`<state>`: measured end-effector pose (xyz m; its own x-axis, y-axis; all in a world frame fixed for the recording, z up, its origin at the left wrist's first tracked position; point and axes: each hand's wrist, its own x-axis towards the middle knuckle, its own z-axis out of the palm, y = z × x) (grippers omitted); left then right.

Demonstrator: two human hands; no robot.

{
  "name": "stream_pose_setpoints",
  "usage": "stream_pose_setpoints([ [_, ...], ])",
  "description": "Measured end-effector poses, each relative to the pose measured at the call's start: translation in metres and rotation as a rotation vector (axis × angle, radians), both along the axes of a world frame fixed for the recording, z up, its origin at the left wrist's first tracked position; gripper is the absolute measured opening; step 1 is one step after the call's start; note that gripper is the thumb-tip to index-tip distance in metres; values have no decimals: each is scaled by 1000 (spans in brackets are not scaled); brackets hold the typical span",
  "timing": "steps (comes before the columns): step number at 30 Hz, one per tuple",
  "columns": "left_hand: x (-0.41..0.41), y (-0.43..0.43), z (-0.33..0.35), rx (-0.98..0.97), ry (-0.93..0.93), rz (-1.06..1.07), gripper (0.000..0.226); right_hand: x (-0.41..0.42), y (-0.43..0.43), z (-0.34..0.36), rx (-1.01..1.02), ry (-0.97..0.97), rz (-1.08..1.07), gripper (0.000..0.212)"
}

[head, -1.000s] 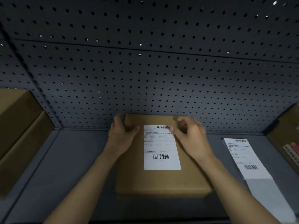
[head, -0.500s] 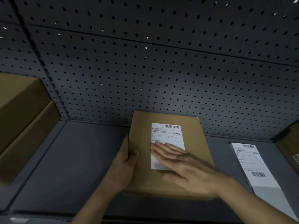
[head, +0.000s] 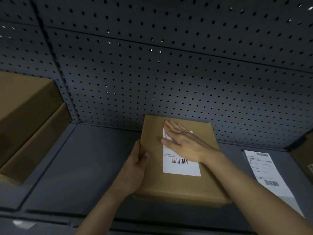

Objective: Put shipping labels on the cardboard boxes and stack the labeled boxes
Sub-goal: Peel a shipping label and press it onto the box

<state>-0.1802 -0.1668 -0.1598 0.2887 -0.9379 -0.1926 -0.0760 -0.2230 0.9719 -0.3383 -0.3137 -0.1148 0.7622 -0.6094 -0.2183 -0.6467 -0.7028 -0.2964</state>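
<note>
- Surface, dark grey, carries one box at centre, backed against the pegboard.
- Label lies on the box top, probably being smoothed down.
- Right grip, fingers flat and spread, presses the label's upper half.
- Left grip clamps the box's left edge, steadying it.

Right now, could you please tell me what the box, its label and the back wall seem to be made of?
Box: matte brown cardboard, by its kraft colour and creased edges. Label: smooth white paper with a printed barcode; probably adhesive. Back wall: dark grey perforated panel, likely painted metal, though the regular holes cannot confirm it.
</note>
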Motion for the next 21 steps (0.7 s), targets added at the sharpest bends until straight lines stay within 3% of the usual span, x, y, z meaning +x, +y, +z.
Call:
stream_pose_setpoints([
  [4,0,-2,-5,-9,68,12,45,2,34,1,-96,-93,-50,67],
  [8,-1,-4,-9,-13,103,51,46,11,60,-15,-177,-34,-63,64],
  [13,-7,-3,-3,-17,118,85,33,11,65,-21,-164,-22,-131,63],
  [21,-4,-2,-4,18,106,102,40,-2,49,-25,-142,-12,-236,64],
])
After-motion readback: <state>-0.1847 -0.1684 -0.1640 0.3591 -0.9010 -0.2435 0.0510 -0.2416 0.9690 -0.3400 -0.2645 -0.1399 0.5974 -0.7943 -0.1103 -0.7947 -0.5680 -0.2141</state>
